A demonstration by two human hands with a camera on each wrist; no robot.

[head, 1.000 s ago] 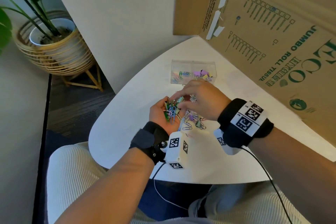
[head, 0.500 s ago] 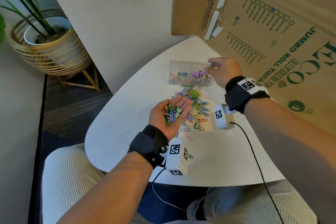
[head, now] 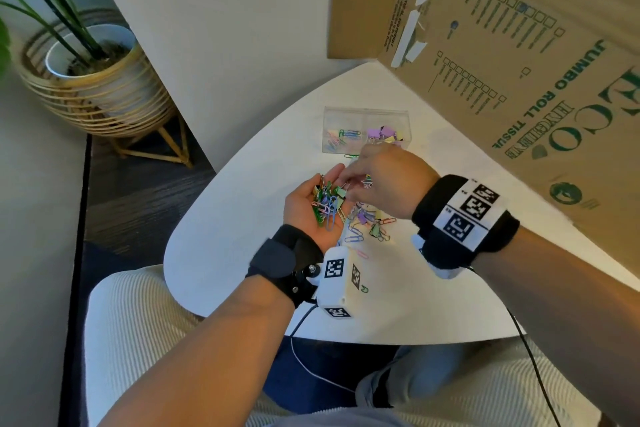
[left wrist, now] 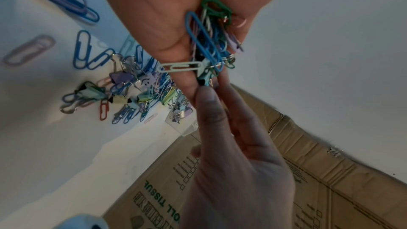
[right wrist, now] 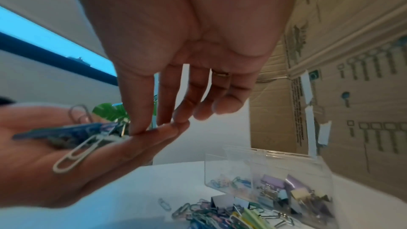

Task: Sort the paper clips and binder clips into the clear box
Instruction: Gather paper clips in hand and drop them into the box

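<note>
My left hand (head: 323, 180) is held palm up over the white table (head: 225, 253), carrying a heap of coloured paper clips and binder clips (head: 325, 206). In the left wrist view a blue paper clip (left wrist: 201, 41) and a teal binder clip (left wrist: 203, 79) lie near its fingers. My right hand (head: 349, 180) reaches over from the right. Its straight thumb and index tips (right wrist: 141, 126) touch the far end of the heap, with no clip plainly between them. The clear box (head: 365, 118) stands behind, paper clips in its left half and binder clips in its right. Loose clips (head: 370, 222) lie under my hands.
A big cardboard box (head: 519, 80) leans along the table's right side, close behind the clear box. A potted plant in a wicker stand (head: 93, 80) is on the floor at the left. One green clip (head: 363, 288) lies by my left wrist camera. The table edge is near my lap.
My right hand took a clip from my left palm, carried it to the clear box, then came back to the palm. The left hand stayed put with its heap.
</note>
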